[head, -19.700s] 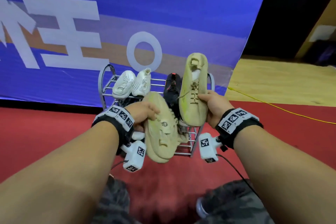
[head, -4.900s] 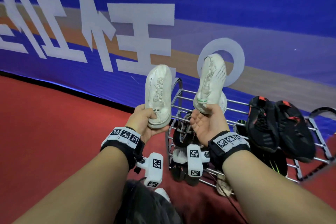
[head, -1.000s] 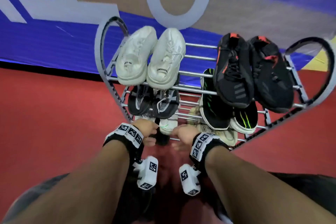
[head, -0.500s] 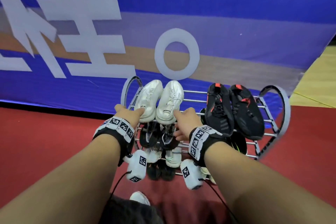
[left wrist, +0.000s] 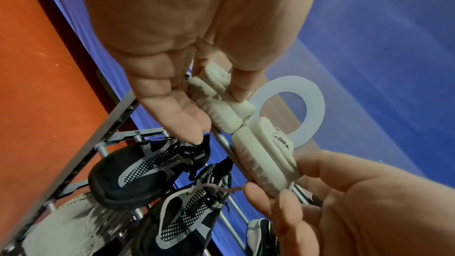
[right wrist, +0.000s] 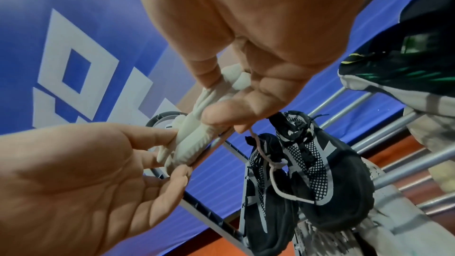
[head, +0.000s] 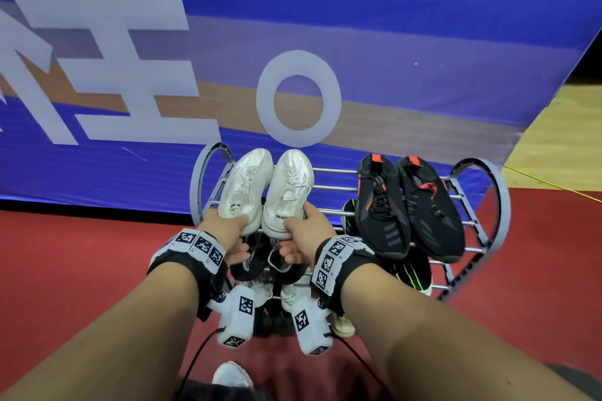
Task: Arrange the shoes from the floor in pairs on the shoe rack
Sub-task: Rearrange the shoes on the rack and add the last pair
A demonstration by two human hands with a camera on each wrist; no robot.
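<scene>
A white shoe pair lies toes-away on the top shelf of the grey wire shoe rack (head: 329, 187), at its left end. My left hand (head: 228, 231) pinches the heel of the left white shoe (head: 246, 185) between thumb and fingers; the left wrist view shows this grip (left wrist: 216, 104). My right hand (head: 303, 225) grips the heel of the right white shoe (head: 290, 185), and a loose lace hangs below its fingers (right wrist: 226, 116). Both shoes rest on the rack's rods.
A black-and-red pair (head: 407, 208) fills the top shelf's right side. Below sit a black-and-white mesh pair (left wrist: 147, 168), black shoes with green stripes (head: 413, 273), white shoes (head: 293, 293) and a beige shoe (head: 343, 325). A blue banner (head: 293, 42) stands behind; red floor (head: 81, 254) lies around.
A second ago both hands were low, by the rack's lower shelves. They rose to the top shelf and now grip the heels of the white pair.
</scene>
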